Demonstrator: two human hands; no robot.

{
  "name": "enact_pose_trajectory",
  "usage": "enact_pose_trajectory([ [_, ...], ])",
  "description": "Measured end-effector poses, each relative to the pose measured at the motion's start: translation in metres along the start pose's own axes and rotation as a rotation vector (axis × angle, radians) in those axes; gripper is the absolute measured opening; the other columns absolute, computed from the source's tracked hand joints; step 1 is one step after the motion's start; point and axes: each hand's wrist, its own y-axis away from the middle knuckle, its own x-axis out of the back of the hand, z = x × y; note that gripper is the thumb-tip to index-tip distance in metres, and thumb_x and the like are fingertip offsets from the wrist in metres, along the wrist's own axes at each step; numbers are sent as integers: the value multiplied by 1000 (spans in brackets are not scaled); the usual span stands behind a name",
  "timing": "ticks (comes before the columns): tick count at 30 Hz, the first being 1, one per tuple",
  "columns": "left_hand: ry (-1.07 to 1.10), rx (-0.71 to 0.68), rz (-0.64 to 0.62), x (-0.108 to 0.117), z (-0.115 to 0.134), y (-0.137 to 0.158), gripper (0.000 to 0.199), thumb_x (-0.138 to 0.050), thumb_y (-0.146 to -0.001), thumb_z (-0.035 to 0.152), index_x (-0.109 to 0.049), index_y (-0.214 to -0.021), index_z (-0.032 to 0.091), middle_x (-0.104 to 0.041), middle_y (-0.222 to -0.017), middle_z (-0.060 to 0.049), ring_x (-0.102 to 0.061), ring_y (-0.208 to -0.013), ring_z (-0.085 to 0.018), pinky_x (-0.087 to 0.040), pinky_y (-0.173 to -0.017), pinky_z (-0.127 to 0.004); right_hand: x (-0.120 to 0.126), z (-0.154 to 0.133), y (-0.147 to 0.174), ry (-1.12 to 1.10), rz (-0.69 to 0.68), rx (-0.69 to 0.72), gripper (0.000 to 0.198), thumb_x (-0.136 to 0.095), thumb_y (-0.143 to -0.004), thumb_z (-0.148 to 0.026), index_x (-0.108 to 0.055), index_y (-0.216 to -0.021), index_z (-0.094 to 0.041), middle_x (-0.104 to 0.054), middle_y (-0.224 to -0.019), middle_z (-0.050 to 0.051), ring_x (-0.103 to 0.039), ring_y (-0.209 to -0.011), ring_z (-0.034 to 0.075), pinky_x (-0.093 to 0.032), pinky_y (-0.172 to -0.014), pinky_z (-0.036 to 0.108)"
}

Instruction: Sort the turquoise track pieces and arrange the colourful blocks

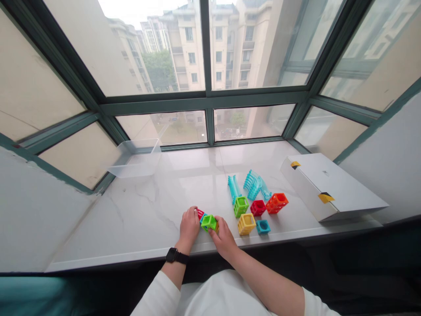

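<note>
Near the front edge of the white marble sill, my left hand [190,227] grips the left end of a small cluster of toy building blocks [208,222]. Red, blue, green and yellow parts show in it, the green one on top. From the right side, my right hand [224,237] holds the same cluster, its fingers by the green and yellow parts. To the right stand a yellow block [246,224], a green block [241,206], a blue block [263,227], a dark red block [258,208] and an orange-red block [276,203].
Behind the blocks lie a straight clear-blue track piece [233,189] and curved clear-blue track pieces [254,184]. A transparent plastic bin [136,160] sits at the back left. A white box [335,186] with yellow-black tabs lies at the right, below the windows.
</note>
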Motion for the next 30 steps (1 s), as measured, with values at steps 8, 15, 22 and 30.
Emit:
enact_pose_trajectory([
  [8, -54, 26, -35, 9, 1, -2, 29, -40, -103, 20, -65, -117, 18, -73, -107, -12, -67, -104, -28, -50, -94, -42, 23, -39, -8, -285, -22, -8, 41, -57, -104, -45, -50, -138, -23, -68, -129, 12, -67, -120, 27, -55, -105, 43],
  [15, 391, -89, 104, 58, 47, 7, 32, -41, -108, 40, -63, -123, 21, -67, -123, -13, -62, -117, -28, -48, -105, -47, 60, -88, -19, -473, 46, 89, 45, -65, -102, -47, -49, -140, -28, -67, -131, 10, -68, -120, 26, -57, -105, 43],
  [22, 1071, -213, -121, 130, 127, 37, 37, -58, -102, 55, -62, -123, 24, -61, -134, -11, -63, -116, -24, -52, -99, -36, 93, -122, -22, -308, 153, 231, 39, -70, -97, -28, -56, -134, -30, -64, -137, 10, -63, -128, 28, -55, -108, 47],
  [30, 1272, 95, -426, 130, 144, 38, 32, -83, -87, 42, -62, -96, 19, -61, -85, 1, -58, -78, -13, -47, -71, -24, 112, -135, -21, -44, 92, 469, 56, -59, -90, -5, -58, -139, -32, -67, -134, 7, -66, -125, 24, -57, -107, 42],
])
